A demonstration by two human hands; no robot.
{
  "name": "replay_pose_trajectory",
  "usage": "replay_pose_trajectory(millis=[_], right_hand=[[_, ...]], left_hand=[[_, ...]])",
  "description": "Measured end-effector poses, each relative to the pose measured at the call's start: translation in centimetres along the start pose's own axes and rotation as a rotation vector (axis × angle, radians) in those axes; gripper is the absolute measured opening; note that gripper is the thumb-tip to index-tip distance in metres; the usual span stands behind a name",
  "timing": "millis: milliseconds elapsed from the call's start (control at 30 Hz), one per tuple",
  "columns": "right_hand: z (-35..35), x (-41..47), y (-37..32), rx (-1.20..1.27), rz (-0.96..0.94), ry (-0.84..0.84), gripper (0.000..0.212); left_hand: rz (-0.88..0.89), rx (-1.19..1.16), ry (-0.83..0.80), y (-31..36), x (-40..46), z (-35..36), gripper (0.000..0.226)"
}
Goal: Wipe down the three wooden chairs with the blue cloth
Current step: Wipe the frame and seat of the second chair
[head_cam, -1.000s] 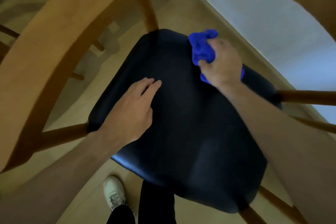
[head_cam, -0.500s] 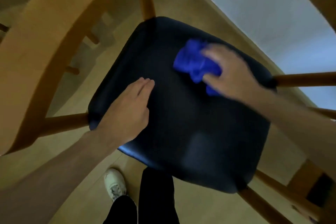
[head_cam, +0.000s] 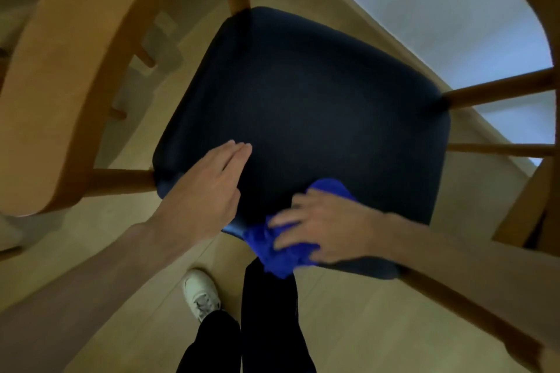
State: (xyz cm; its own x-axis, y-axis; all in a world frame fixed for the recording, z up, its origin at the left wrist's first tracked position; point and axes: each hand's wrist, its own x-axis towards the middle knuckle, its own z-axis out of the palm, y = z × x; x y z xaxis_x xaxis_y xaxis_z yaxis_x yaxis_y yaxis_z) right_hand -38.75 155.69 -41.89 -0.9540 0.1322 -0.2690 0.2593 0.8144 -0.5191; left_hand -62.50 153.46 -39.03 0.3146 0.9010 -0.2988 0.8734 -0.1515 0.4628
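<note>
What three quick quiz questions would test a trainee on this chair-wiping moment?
1. True or false: the left hand rests flat on the dark padded chair seat.
2. Which hand has the crumpled blue cloth in its grip?
A. left
B. right
C. both
3. Fill in: the cloth sits at the seat's ____ edge, the one closest to the person's white shoe.

Key:
1. True; its fingers lie straight.
2. B; the right hand presses it, fingers partly curled over it.
3. Near.
</note>
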Motion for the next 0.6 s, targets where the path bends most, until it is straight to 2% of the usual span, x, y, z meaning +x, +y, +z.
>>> replay_pose_trajectory(millis=[100,167,300,367,433,500,600], right_hand=[[-2.4,2.0,2.2,0.027,0.348,0.283,0.052],[-1.3,2.9,1.4,0.039,0.448,0.366,0.055],[2.8,-0.2,-2.1,-0.047,0.245,0.148,0.063],[2.9,-2.4,-2.4,-0.04,0.104,-0.032,0.056],[2.3,-3.3,-2.5,-0.049,0.043,-0.194,0.05],[1.2,-2.3,-2.5,-0.053,0.07,-0.17,0.048],[-0.3,1.2,-2.9,-0.024,0.196,0.041,0.054]], left_hand=[[-0.046,-0.055,-0.004,0.4,-1.0,0.9,0.063],[-0.043,-0.035,-0.001,0.7,-1.7,1.5,0.066],[-0.003,0.02,0.002,1.0,-2.4,1.6,0.07],[-0.007,-0.02,0.011,1.3,-2.8,1.3,0.069],[-0.025,-0.064,0.007,1.5,-3.1,1.2,0.069],[-0.037,-0.111,0.014,1.8,-3.4,1.3,0.067],[-0.021,-0.14,0.046,2.4,-3.5,2.0,0.062]])
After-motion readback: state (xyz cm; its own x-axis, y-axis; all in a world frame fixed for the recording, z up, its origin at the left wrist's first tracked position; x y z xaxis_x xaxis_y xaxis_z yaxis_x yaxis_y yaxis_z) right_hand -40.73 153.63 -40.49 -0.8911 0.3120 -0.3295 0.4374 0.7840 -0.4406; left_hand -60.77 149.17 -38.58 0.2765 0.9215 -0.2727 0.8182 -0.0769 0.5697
